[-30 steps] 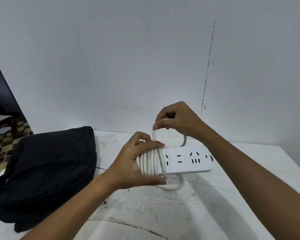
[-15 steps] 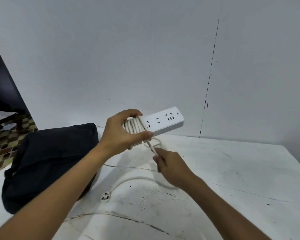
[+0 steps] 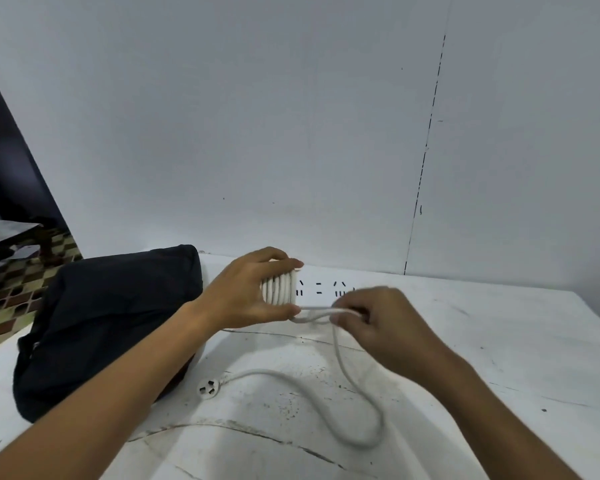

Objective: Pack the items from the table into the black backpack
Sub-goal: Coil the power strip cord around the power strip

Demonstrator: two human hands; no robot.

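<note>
My left hand (image 3: 248, 294) grips a white power strip (image 3: 317, 289) at its left end, where several turns of its white cable (image 3: 279, 289) are wound around it. My right hand (image 3: 371, 320) pinches the loose cable just right of the coil, partly hiding the strip's right end. The rest of the cable (image 3: 347, 386) droops in a loop over the white table (image 3: 482, 358) and ends in a plug (image 3: 208, 389) lying on the table. The black backpack (image 3: 111, 327) lies on the table's left side, under my left forearm.
A white wall (image 3: 291, 133) rises straight behind the table. At the far left a dark doorway shows a checkered floor (image 3: 11, 299) and a small table (image 3: 7, 230). The tabletop is scuffed and cracked near the front.
The power strip has come down from mid-air to just above the table. My right hand has moved up to the strip and pulled the cable sideways. More cable lies looped on the table.
</note>
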